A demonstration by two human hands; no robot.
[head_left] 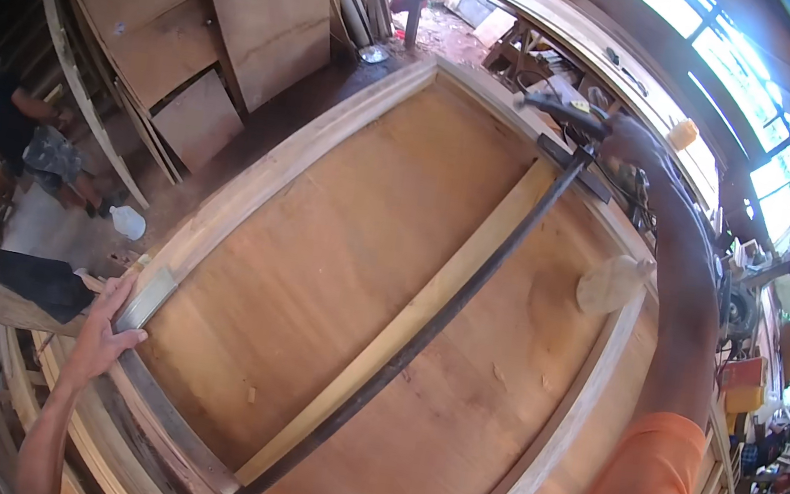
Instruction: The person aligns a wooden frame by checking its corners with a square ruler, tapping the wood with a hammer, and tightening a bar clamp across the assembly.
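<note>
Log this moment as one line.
left hand: at wooden frame edge, by pale block | right hand: gripping dark tool | dark bar: spanning frame

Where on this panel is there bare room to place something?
Mostly bare brown plywood lies between the pale wooden left rail and yellow wooden batten; another patch, with small wood chips, between the long dark metal bar and pale right rail. Crowded: the far edge, around the right hand and dark hammer-like tool.

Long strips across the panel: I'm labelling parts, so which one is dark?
The narrow bar, nearly black, running along the right side of the wooden batten; the batten is wider and pale yellow.
</note>
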